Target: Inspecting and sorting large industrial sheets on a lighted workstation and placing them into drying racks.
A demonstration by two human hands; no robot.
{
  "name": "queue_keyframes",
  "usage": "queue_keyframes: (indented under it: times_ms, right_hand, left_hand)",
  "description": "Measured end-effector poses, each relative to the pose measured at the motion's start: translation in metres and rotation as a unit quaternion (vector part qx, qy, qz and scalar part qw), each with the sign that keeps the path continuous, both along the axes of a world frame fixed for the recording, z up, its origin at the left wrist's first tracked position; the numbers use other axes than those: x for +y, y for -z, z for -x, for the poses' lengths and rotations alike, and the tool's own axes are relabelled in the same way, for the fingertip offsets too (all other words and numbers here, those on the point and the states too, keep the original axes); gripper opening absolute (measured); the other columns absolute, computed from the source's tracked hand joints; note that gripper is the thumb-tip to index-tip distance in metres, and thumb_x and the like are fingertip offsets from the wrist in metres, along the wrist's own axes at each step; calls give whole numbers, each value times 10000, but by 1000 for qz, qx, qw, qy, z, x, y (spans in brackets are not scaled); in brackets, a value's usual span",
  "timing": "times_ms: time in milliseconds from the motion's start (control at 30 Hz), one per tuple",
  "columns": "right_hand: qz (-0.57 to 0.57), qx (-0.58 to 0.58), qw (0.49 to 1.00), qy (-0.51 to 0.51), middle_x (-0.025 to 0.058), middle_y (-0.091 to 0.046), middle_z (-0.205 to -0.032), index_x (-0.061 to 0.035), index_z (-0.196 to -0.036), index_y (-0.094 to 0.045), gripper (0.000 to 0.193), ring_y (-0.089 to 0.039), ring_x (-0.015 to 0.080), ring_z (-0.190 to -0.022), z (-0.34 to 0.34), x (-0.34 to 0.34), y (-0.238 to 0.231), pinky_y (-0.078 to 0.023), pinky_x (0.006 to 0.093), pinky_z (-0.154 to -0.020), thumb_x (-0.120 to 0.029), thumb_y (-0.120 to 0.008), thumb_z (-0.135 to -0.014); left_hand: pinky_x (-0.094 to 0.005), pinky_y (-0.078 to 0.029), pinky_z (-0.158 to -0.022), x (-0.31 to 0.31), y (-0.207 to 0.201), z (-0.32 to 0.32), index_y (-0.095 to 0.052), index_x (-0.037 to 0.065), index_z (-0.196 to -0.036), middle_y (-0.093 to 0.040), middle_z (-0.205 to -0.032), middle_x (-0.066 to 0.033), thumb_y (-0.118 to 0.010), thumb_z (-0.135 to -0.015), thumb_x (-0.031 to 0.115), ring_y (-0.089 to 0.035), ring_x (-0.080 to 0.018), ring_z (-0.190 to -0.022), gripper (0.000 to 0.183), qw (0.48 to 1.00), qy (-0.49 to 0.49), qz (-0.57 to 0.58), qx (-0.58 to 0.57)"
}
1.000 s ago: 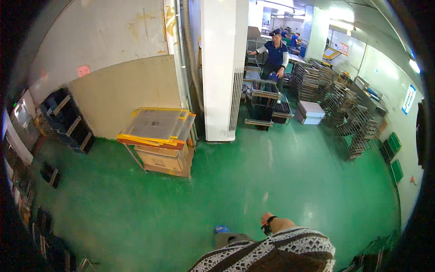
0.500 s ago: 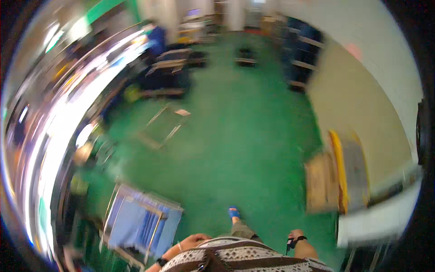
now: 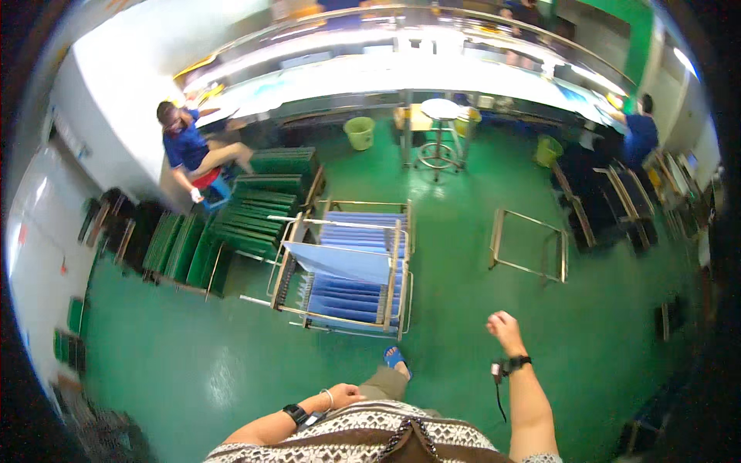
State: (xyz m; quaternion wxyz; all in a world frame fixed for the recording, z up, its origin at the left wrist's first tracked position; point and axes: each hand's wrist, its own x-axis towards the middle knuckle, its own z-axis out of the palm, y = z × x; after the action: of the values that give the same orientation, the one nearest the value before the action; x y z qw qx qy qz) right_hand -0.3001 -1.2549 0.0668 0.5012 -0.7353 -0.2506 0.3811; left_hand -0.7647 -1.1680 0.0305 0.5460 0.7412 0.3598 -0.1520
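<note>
My right hand (image 3: 504, 327) swings out ahead of my body over the green floor, its fingers curled in with nothing seen in them. A dark band with a small device and a dangling cord circles that wrist. Close to my waist is my left hand (image 3: 347, 395), with a black watch and a pale bracelet; its fingers are mostly turned from view. Just ahead stands a metal-framed rack (image 3: 407, 272) holding several blue panels (image 3: 356, 307) in slots. One blue panel (image 3: 340, 263) lies tilted across its top. Neither hand touches the rack.
Racks of green panels (image 3: 251, 220) stand left of the blue one. A person in blue (image 3: 184, 147) sits beside them. Ahead runs a brightly lit bench (image 3: 340, 81), with a round stool (image 3: 440, 109) and a yellow-green bin (image 3: 359, 133). An empty metal frame (image 3: 529, 245) rests at right.
My view has swung left, from the aisle to the bench. The blue-panel rack now stands straight ahead instead of at lower left. My right hand has come forward; my left stays near my waist.
</note>
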Motion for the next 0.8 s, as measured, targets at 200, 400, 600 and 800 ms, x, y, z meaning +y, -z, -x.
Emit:
queue_keyframes:
  times_ms: [200, 400, 600, 800]
  right_hand:
    - [-17, -349, 849, -397, 161, -598, -727, -29, -779, -581, 237, -580, 340, -698, 99, 201, -51, -459, 397, -617, -262, -566, -819]
    - [-137, -465, 709, -512, 140, -608, -714, -67, -788, -520, 207, -601, 320, -727, 139, 334, -38, -460, 426, -614, -266, -547, -836]
    - [-33, -576, 498, -647, 122, -651, -752, -54, -832, -592, 209, -646, 292, -704, 153, 420, 42, -511, 386, -599, -253, -528, -841]
    - [-32, -537, 436, -722, 143, -663, -777, -55, -788, -647, 180, -656, 298, -736, 161, 437, 42, -520, 401, -674, -192, -529, -791]
  left_hand:
    - [-390, -486, -785, 35, 63, 34, -667, 43, -880, -665, -905, -119, -547, -756, 414, -624, -302, -872, 409, 912, -342, -50, 219]
    - [-286, -496, -599, 58, 46, -9, -582, 49, -996, -650, -872, -83, -545, -869, 313, -628, -147, -703, 296, 749, -630, 205, 5]
    - [-284, -491, -536, 13, 61, -86, -580, 34, -983, -641, -809, -61, -550, -870, 280, -606, -140, -628, 272, 682, -705, 189, -48]
    - [-274, -490, -517, -57, 77, -140, -586, 20, -974, -654, -820, -81, -539, -871, 271, -626, -148, -648, 275, 565, -785, 253, 19]
